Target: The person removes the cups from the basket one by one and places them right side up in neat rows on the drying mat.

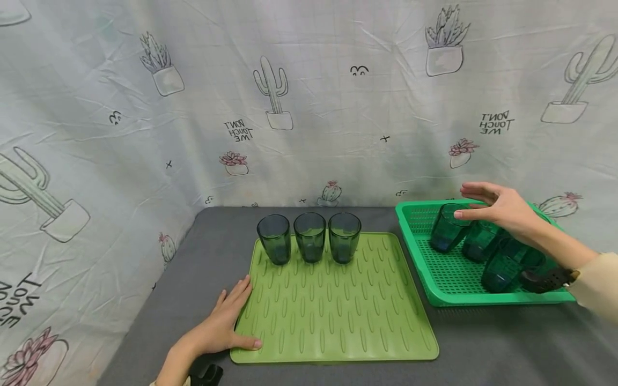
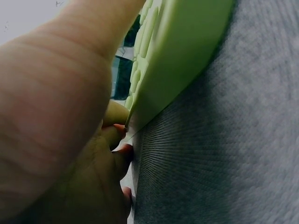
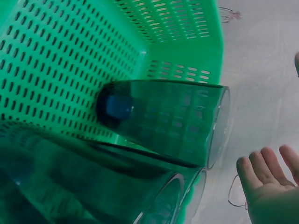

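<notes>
Glasses, three upright [image 1: 309, 236] on mat [image 1: 338, 321], three in basket [image 1: 434, 284], right hand [image 1: 497, 206] spread above, left hand [image 1: 227, 321] flat.

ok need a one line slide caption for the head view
Right hand hovers open over tilted green glasses in a green basket, while the left hand rests on a ribbed mat bearing three upright glasses.

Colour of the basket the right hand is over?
Bright green basket, perforated; head view shows it best.

In front of me a gray counter [image 1: 309, 220] meets a pale cloth backdrop [image 1: 338, 96] that wraps round its left side and back. The wrinkled cloth is printed with potted cacti, pink succulents and mirrored lettering. The light is soft and even.
</notes>
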